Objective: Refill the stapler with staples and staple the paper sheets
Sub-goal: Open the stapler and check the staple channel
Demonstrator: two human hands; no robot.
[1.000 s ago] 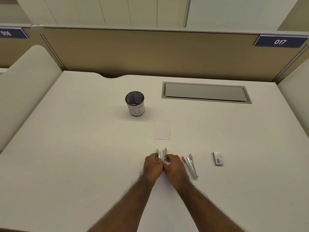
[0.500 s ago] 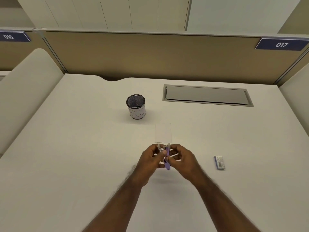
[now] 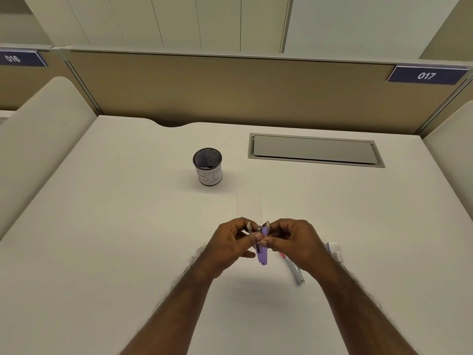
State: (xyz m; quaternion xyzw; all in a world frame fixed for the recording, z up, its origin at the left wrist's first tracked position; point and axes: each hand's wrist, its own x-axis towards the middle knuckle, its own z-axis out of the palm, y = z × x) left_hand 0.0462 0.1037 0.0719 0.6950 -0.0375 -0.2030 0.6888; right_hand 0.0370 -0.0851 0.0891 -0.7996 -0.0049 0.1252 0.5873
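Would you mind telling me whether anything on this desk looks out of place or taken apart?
Yes: a metal staple rail with a pink end lies loose on the white desk, under the right hand, apart from the purple stapler gripped by both hands, left hand included.

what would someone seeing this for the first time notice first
Most likely the two hands meeting at the near middle of the desk: the left hand and right hand both hold a small purple stapler lifted between them. Next, the black mesh cup standing alone farther back and left, and the pale paper sheets lying flat just beyond the hands.
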